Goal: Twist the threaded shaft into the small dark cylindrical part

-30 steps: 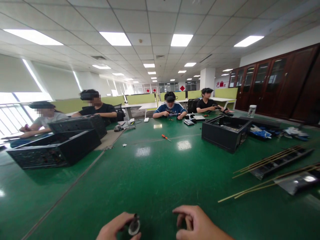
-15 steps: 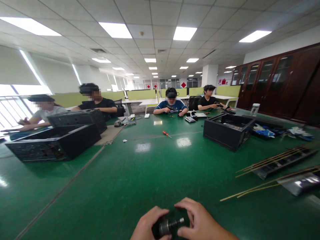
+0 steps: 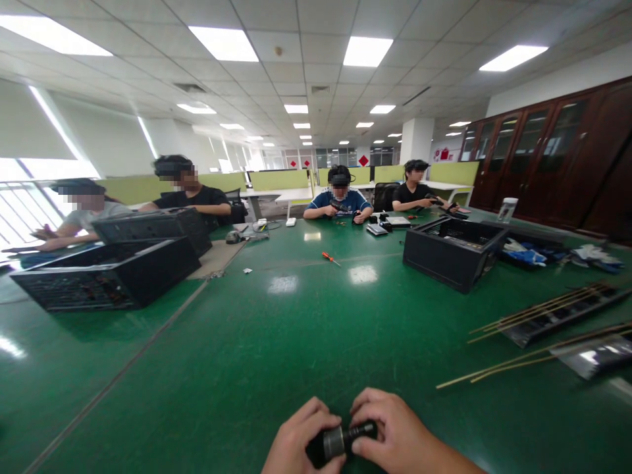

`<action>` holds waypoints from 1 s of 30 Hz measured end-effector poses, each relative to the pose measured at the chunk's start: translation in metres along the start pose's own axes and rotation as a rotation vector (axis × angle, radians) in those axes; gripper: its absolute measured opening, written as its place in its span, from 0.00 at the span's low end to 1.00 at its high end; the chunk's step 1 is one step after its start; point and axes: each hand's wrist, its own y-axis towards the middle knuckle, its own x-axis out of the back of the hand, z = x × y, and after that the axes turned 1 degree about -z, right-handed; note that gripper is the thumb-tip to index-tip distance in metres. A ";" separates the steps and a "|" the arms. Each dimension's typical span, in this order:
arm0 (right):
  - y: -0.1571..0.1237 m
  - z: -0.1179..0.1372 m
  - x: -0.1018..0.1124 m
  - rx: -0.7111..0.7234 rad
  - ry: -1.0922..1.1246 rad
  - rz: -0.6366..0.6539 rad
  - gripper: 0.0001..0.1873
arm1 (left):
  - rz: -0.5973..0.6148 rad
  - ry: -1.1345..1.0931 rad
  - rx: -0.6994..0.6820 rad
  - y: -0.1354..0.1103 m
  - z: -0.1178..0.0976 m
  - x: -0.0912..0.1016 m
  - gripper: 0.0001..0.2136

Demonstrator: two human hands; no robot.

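Observation:
At the bottom of the view my left hand [image 3: 307, 434] is wrapped around the dark body of a black cylindrical tool. A grey metal collar [image 3: 334, 444] shows at the tool's front. My right hand [image 3: 392, 424] grips a narrower black sleeve [image 3: 363, 431] between thumb and fingers. This sleeve lines up with the collar and meets it, pointing right. Whether the two are fastened together I cannot tell. The rear of the tool is hidden in my left palm. Both hands are just above the green table [image 3: 237, 368].
An orange screwdriver [image 3: 328, 257] lies mid-table. Open black computer cases stand left [image 3: 162, 276] and right [image 3: 434, 260]. Thin sticks [image 3: 513, 365] and a clear plastic bag [image 3: 592, 355] lie at right, gloves [image 3: 528, 255] behind. Several people sit around the far side, one in blue [image 3: 320, 205].
My right hand has closed in, and a black sleeve now covers the thin shaft with the silver tip that showed before. The view has tilted slightly.

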 end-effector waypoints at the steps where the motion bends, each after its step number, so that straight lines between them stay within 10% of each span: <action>1: 0.000 0.001 0.000 0.004 -0.001 -0.001 0.10 | -0.001 0.000 -0.001 0.000 0.000 0.000 0.15; 30: 0.002 0.011 0.008 0.011 -0.049 0.067 0.10 | 0.090 0.067 0.123 -0.001 -0.006 0.000 0.15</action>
